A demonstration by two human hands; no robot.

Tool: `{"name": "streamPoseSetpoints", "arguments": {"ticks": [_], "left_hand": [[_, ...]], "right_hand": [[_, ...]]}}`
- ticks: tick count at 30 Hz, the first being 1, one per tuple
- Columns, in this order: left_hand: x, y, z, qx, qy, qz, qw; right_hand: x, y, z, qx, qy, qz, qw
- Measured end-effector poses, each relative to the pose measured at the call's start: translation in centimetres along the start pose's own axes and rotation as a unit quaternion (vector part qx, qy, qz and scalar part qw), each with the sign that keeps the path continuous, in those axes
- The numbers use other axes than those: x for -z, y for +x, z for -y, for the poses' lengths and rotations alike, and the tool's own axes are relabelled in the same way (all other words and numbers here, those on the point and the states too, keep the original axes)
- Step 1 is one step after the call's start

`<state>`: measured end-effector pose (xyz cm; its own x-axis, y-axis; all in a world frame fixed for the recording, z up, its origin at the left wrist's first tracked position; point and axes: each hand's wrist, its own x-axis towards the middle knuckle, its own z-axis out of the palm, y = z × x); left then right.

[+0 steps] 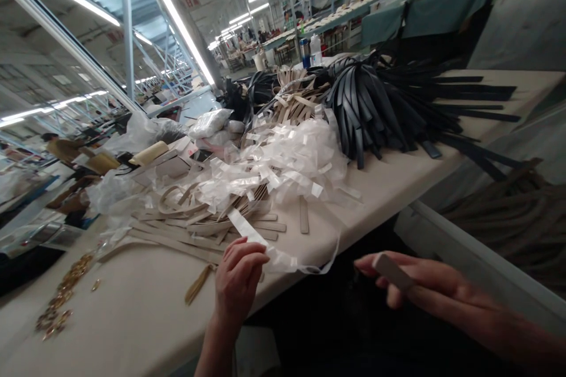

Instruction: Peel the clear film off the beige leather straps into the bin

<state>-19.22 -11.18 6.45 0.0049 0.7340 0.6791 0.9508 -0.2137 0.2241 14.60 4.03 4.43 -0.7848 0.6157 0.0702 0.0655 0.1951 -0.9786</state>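
Observation:
At the table's front edge, my left hand (241, 277) has its fingers curled together against a white plastic film strip (245, 228); the fingertips partly hide where they meet. Farther right, past the edge, my right hand (424, 283) is closed on a beige strap (392, 271), whose rounded end points up and left between thumb and fingers. The rest of that strap is hidden or blurred. Ahead of my left hand is a heap of beige straps (177, 232), with a pile of clear and white film strips (292, 156) on top.
Black straps (375, 106) fan out at the table's back right. Gold metal pieces (66, 288) and a tan tassel-like bundle (198, 284) lie on the left part of the table (128, 306). Two bottles (310, 52) stand behind. A pale bin edge (481, 265) and brown straps are lower right.

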Motion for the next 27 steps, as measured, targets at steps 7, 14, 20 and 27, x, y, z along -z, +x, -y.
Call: {"name": "streamPoseSetpoints", "arguments": {"ticks": [7, 14, 20, 27], "left_hand": [[-0.9, 0.4, -0.6, 0.002, -0.02, -0.016, 1.0], [-3.4, -2.1, 0.1, 0.151, 0.039, -0.078, 0.985], [-4.1, -5.4, 1.0, 0.172, 0.112, 0.131, 0.97], [-4.8, -5.6, 0.3, 0.165, 0.025, 0.134, 0.977]], "right_hand": [[-7.2, 8.0, 3.5, 0.079, 0.038, 0.24, 0.967], [-10.5, 10.2, -0.6, 0.036, 0.112, 0.143, 0.983], [-7.0, 11.3, -0.8, -0.054, 0.247, -0.048, 0.966], [-5.2, 10.9, -1.2, -0.059, 0.243, -0.117, 0.961]]}}
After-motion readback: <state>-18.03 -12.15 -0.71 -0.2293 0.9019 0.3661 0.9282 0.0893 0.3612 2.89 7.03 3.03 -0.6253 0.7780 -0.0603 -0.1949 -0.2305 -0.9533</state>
